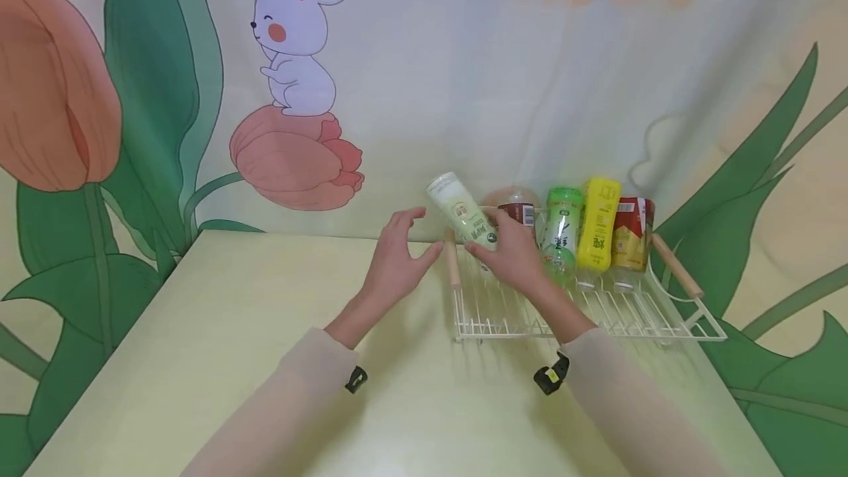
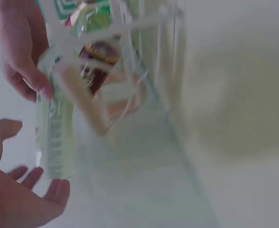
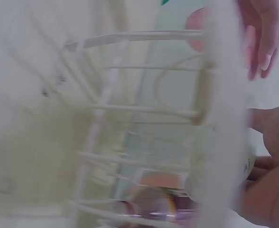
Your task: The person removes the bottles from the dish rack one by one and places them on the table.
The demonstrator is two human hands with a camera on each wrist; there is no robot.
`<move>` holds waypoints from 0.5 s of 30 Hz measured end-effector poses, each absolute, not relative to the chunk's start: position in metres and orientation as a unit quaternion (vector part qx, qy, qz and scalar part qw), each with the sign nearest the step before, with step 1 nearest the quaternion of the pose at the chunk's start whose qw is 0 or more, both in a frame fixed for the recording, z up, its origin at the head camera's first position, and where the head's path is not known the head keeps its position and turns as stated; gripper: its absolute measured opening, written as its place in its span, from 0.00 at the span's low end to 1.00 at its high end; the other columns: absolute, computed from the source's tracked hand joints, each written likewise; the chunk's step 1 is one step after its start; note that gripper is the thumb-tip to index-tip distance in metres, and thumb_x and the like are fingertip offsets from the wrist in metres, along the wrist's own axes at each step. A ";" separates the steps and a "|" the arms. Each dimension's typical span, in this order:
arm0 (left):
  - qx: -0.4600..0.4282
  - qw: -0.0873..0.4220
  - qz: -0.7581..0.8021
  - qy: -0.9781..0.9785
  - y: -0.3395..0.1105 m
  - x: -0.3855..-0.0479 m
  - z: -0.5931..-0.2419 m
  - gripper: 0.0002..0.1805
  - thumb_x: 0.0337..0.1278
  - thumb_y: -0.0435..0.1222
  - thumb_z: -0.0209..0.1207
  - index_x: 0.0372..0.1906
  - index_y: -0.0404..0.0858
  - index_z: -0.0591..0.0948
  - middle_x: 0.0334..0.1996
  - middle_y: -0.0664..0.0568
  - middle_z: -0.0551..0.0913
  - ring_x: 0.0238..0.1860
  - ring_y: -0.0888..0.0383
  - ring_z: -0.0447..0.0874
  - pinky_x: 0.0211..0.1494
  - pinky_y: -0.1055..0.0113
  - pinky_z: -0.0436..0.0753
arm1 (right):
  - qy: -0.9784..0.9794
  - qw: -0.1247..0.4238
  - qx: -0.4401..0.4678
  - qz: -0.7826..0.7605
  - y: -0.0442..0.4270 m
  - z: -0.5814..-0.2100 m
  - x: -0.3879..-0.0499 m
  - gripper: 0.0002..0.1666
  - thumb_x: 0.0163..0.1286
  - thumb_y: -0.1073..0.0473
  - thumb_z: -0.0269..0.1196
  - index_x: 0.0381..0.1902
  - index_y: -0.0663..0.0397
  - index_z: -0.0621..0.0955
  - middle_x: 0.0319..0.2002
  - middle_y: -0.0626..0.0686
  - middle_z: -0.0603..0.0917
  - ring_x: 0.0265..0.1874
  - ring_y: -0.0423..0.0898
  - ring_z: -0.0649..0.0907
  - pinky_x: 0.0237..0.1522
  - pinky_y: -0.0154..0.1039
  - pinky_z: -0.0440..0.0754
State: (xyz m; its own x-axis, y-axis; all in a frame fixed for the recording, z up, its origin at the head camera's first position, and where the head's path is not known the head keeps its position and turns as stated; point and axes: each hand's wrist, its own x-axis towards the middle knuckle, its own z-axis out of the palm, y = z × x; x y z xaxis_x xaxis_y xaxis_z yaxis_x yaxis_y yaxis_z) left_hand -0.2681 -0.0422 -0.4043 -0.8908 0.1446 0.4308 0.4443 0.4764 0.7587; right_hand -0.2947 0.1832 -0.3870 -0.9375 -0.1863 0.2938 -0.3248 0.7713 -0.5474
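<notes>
My right hand [image 1: 510, 252] grips a pale green bottle [image 1: 457, 205] near its lower end. The bottle leans up to the left over the left end of a white wire rack [image 1: 503, 326]. Beside it, apart from the bottle in the head view, my left hand [image 1: 394, 252] has its thumb and fingers spread in a loose curve and holds nothing. In the left wrist view the bottle [image 2: 56, 133] stretches from the right hand [image 2: 23, 52] toward the left fingertips. Rack bars partly hide the bottle in the right wrist view, where the right hand [image 3: 270, 175] is around it.
Along the rack's back stand a dark-labelled bottle [image 1: 520, 213], a green bottle [image 1: 563, 227], a yellow bottle [image 1: 599, 223] and a red-and-gold bottle [image 1: 632, 234]. Wooden handles [image 1: 676, 265] bound the rack's ends. Behind the pale table [image 1: 218, 344] hangs a printed cloth [image 1: 411, 94].
</notes>
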 end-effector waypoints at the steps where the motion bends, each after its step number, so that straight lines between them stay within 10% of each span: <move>1: -0.204 0.186 -0.436 -0.856 -0.047 -0.267 -0.396 0.35 0.67 0.40 0.70 0.75 0.37 0.72 0.70 0.46 0.75 0.70 0.43 0.71 0.70 0.49 0.77 | -0.934 0.115 0.148 0.305 0.183 -0.381 -0.291 0.41 0.68 0.53 0.76 0.73 0.61 0.73 0.56 0.61 0.85 0.43 0.55 0.83 0.41 0.50 0.84; 6: -0.306 0.292 -0.191 -0.886 -0.061 -0.257 -0.356 0.40 0.58 0.44 0.77 0.74 0.39 0.74 0.71 0.49 0.76 0.73 0.46 0.68 0.73 0.48 0.73 | -0.936 0.098 0.204 0.268 0.175 -0.349 -0.267 0.37 0.66 0.57 0.78 0.69 0.57 0.76 0.56 0.57 0.85 0.43 0.53 0.83 0.43 0.48 0.88; 15: -0.325 0.211 -0.038 -0.921 -0.061 -0.250 -0.350 0.33 0.55 0.47 0.78 0.64 0.43 0.81 0.59 0.53 0.82 0.62 0.50 0.79 0.67 0.51 0.79 | -0.928 0.072 0.299 0.210 0.158 -0.340 -0.233 0.37 0.67 0.61 0.77 0.69 0.63 0.75 0.60 0.59 0.82 0.53 0.54 0.81 0.52 0.48 0.87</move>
State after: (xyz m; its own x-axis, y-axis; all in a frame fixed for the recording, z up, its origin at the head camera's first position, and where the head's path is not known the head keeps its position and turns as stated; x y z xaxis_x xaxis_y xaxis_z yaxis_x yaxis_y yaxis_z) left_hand -0.2496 -0.0613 -0.3505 -0.6997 0.5830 0.4129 0.6151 0.7856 -0.0669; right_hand -0.2328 0.1580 -0.3397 -0.8104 -0.5252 0.2596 -0.5859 0.7325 -0.3468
